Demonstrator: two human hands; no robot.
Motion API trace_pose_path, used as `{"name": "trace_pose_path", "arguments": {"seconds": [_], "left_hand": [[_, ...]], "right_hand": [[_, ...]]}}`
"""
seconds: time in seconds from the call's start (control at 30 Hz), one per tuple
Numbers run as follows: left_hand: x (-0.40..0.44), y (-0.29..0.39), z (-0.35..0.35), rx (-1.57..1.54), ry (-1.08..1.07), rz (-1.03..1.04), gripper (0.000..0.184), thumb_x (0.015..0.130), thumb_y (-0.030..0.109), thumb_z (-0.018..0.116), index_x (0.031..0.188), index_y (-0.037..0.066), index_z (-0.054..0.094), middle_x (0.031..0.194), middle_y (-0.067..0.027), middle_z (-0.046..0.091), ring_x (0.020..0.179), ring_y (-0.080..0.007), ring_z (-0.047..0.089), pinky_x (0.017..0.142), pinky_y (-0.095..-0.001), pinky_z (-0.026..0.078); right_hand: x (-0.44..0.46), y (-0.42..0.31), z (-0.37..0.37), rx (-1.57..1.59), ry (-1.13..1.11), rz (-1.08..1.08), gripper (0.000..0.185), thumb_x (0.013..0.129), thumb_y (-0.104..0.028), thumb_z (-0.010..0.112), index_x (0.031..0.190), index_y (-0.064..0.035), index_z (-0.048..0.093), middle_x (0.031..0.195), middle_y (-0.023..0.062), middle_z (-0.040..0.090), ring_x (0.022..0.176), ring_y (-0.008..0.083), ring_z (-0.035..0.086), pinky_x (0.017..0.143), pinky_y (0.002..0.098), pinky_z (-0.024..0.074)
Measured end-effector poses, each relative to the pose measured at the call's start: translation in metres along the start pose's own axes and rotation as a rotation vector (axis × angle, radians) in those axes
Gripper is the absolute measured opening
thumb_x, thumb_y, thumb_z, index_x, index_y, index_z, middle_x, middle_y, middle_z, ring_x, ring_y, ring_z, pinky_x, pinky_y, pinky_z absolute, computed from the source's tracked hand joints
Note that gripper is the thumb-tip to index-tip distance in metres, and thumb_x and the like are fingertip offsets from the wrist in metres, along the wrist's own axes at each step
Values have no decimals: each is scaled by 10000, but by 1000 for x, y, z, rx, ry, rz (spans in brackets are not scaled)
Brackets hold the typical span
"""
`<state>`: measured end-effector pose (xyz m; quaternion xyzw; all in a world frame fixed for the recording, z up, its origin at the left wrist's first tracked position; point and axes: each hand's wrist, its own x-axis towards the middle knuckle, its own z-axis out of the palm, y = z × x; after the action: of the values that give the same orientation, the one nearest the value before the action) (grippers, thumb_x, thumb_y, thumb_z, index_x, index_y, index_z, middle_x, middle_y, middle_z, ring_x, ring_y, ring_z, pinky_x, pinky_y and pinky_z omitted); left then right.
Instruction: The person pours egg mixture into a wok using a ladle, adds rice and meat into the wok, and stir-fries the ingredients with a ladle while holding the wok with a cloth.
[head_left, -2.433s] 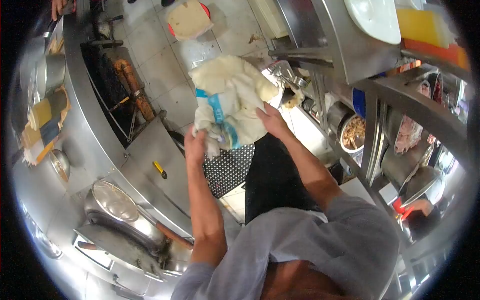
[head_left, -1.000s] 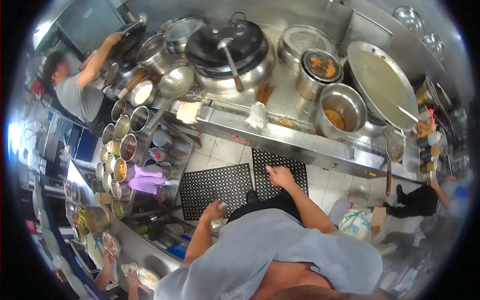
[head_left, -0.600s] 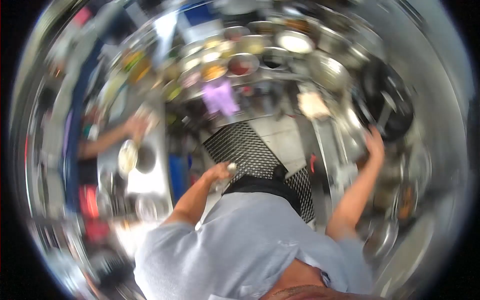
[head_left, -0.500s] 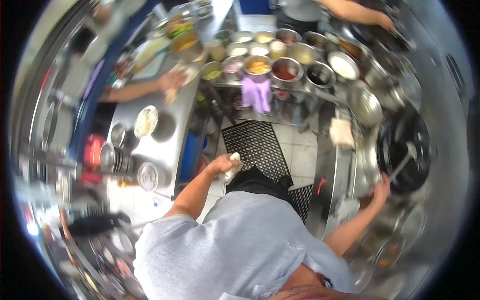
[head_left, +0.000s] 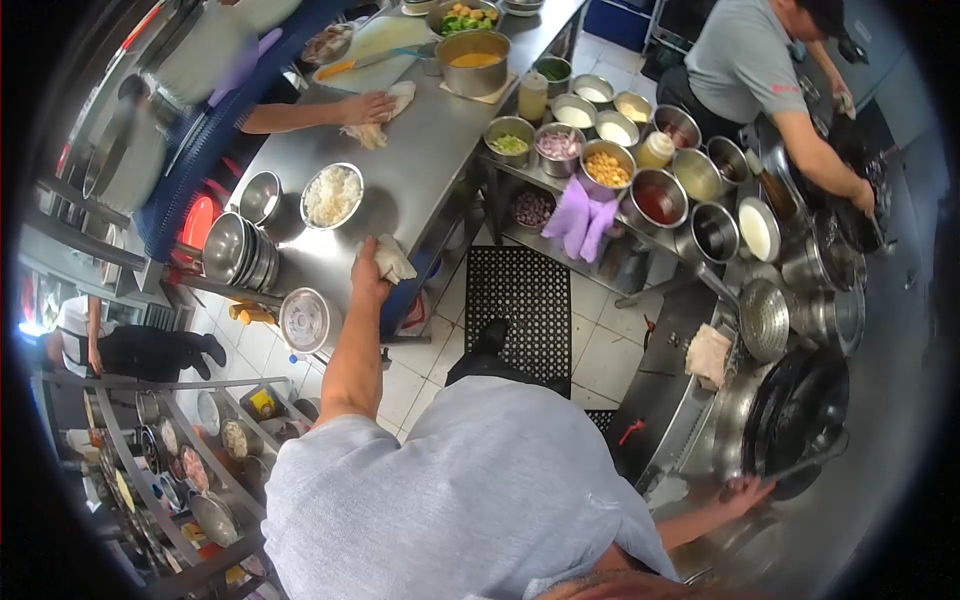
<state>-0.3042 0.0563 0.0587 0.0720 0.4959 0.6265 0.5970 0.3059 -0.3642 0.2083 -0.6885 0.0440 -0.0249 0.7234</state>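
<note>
My left hand is closed on a crumpled off-white cloth at the edge of the steel table. A steel bowl of white rice sits just beyond that hand, and a lidded tub stands to its left. Over at the stove, my right hand grips the handle of a long metal ladle. The ladle's head reaches the near right rim of a dark wok; whether it touches the wok I cannot tell.
Several steel pots, one of red sauce, crowd a stand ahead, with purple gloves hanging off it. A folded cloth lies beside the stove. One co-worker's hand wipes the table; another person works at the far stove. A black mat covers the floor.
My view has turned toward the left table. My left hand, with the cloth, has moved forward to the table's edge. My right hand has drawn back, still holding the ladle.
</note>
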Motion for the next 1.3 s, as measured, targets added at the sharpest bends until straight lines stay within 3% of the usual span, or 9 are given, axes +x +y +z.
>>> {"name": "trace_pose_path", "arguments": {"seconds": [0.2,0.27,0.3,0.37,0.53,0.87,0.93,1.0,1.3], "left_hand": [[27,29,-9,-32,12,-14,387,907,325,602,1192,77,517,1093,-94,594,986,-260,599,833,-420,513],[37,40,-5,-25,30,5,377,915,336,585,1186,82,519,1094,-91,586,981,-258,598,828,-417,514],[30,48,5,-31,63,-3,363,921,341,573,1172,83,522,1083,-89,584,974,-253,597,817,-413,516],[38,55,2,-39,94,-6,351,927,345,560,1159,84,524,1071,-88,582,966,-249,597,806,-408,519],[67,53,-25,-13,61,24,304,955,334,508,1110,71,511,1012,-87,575,928,-233,596,756,-392,530],[53,27,19,60,-51,-114,260,923,232,590,1113,74,511,1008,-90,582,919,-236,606,768,-397,537],[53,21,41,115,-123,-141,240,908,186,611,1097,68,522,1011,-93,588,932,-239,607,777,-394,536],[57,15,59,104,-132,-180,235,908,169,603,1105,61,533,1028,-106,598,945,-242,608,793,-396,532],[88,3,152,71,-189,-217,292,907,175,598,1150,33,521,1065,-123,601,958,-254,606,826,-387,519]], "right_hand": [[-39,10,5,-282,194,266,293,974,-292,489,1172,-78,514,653,-8,404,526,72,357,453,228,333],[-34,65,-19,786,-799,134,334,977,-308,483,1216,-77,505,598,-50,319,484,56,315,489,250,354],[-77,56,5,651,-400,201,297,974,-250,484,1235,-109,507,569,-67,246,454,50,274,545,281,383],[-142,57,39,586,-369,288,237,963,-170,478,1192,-126,519,551,-59,233,447,57,273,577,291,395],[-234,71,57,730,-703,324,63,883,-64,515,924,-96,550,546,-52,299,449,75,321,581,289,399],[-257,67,85,-426,-1258,460,236,792,-117,610,992,-12,541,635,25,460,463,128,398,399,270,288],[-272,14,174,-256,-1140,862,175,751,-84,637,862,-10,522,554,32,436,378,140,378,351,290,268],[-261,16,249,122,-1515,1033,88,799,-8,574,826,-39,496,517,26,439,330,132,390,349,292,315],[-290,-43,516,-267,-1767,262,463,825,-63,553,1260,36,429,628,33,499,403,112,464,369,257,388]]}}
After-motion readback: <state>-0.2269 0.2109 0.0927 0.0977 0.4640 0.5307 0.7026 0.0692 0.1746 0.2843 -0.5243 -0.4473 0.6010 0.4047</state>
